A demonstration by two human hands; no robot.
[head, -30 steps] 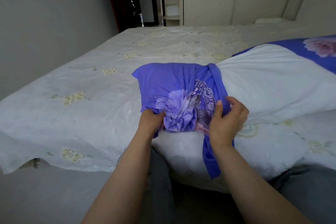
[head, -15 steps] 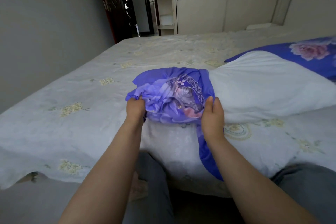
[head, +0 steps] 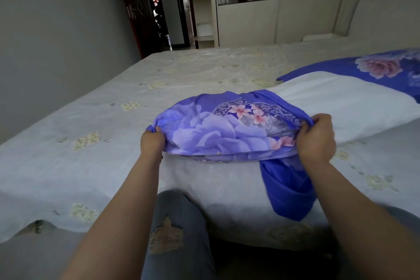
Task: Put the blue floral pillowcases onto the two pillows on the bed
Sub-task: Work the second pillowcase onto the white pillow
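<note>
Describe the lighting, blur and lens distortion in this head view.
Head view: soft, dim daylight, no glare; the pillowcase, left hand and right hand are sharp; the second pillowcase at the right edge is smeared; wide-angle bending curves the wardrobe and bed edges; the doorway is dark.

Both hands are gripping the pillowcase [head: 218, 129] near the bed's [head: 68, 143] near edge: the left hand [head: 151, 141] is bunching its left end, the right hand [head: 317, 137] is clutching its right side. The case is covering the near end of the white pillow [head: 341, 107]. A loose blue flap is hanging below the right hand. A covered pillow [head: 386, 70] is lying at far right.
</note>
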